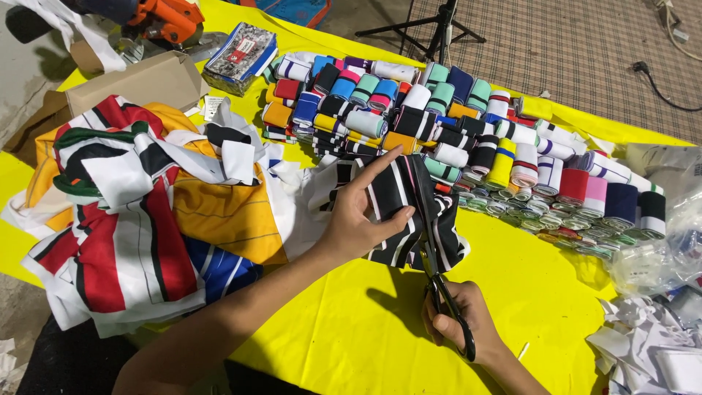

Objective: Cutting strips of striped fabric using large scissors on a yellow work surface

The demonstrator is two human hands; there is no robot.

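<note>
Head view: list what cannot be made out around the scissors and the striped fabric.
- Scissors: blade tips, head view, hidden in the folds of the black-and-white striped fabric.
- Right hand: fingers in the handle loops, curled out of sight.
- Left hand: covers the fabric beneath it.
- Orange tool: cut off by the top edge.
- Plastic bags: contents blurred, cut by the right edge.

1. Fabric pile (139,212) lies on the table (351,329), left.
2. Striped piece (409,212) lies right of the pile, before the rolls (453,139).
3. Scissors (439,271) rest on the piece.
4. Box (135,84) stands behind the pile.
5. Scraps (651,344) lie far right.
</note>
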